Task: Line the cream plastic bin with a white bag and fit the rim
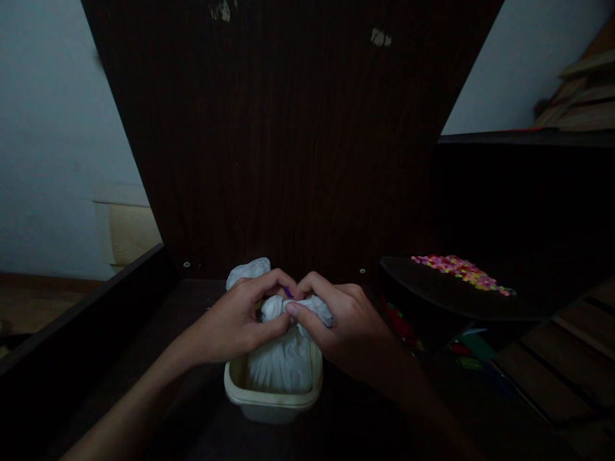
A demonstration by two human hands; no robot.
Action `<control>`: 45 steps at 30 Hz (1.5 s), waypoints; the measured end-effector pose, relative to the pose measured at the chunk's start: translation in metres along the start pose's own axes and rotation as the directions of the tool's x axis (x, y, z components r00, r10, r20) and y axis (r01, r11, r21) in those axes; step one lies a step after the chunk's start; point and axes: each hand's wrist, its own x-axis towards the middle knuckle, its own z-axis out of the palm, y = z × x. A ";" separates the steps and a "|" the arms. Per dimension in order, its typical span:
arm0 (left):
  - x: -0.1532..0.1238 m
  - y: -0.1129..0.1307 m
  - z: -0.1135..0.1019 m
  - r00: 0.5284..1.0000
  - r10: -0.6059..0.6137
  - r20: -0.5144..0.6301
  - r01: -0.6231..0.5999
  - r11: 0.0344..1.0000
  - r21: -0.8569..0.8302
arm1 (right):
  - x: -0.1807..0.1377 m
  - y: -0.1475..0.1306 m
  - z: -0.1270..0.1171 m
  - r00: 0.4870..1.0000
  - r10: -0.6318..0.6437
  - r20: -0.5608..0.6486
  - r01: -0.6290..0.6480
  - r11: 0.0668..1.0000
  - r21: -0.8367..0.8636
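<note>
A white plastic bag (281,366) sits partly inside a small pale plastic tub (273,400), its upper part gathered and twisted. My left hand (235,320) is closed on the gathered neck of the bag from the left. From the right, my right hand (339,320) pinches the same neck, its thumb pressed on the twisted plastic. The fingertips of both hands nearly meet above the tub. A loose flap of the white plastic sticks up behind my left hand. What the bag contains is hidden.
A tall dark wood panel (298,141) rises behind the tub. On the right, a dark rounded shelf (432,298) bears a strip of small pink and yellow pieces (464,272). Red and green items lie below it. A low dark side board (86,307) runs along the left.
</note>
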 end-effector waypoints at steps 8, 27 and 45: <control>0.000 0.002 -0.002 0.999 -0.010 0.032 0.010 1.000 0.000 | 0.004 0.000 -0.005 0.984 -0.160 -0.077 0.175 0.951 0.255; 0.002 -0.001 0.005 0.998 0.059 -0.016 -0.057 0.991 0.124 | 0.007 -0.004 0.004 1.000 0.013 0.021 -0.016 0.991 0.135; -0.038 -0.046 -0.007 0.979 -0.185 -0.089 0.160 0.959 -0.233 | 0.024 0.049 -0.030 0.646 0.126 -0.753 0.118 0.958 0.262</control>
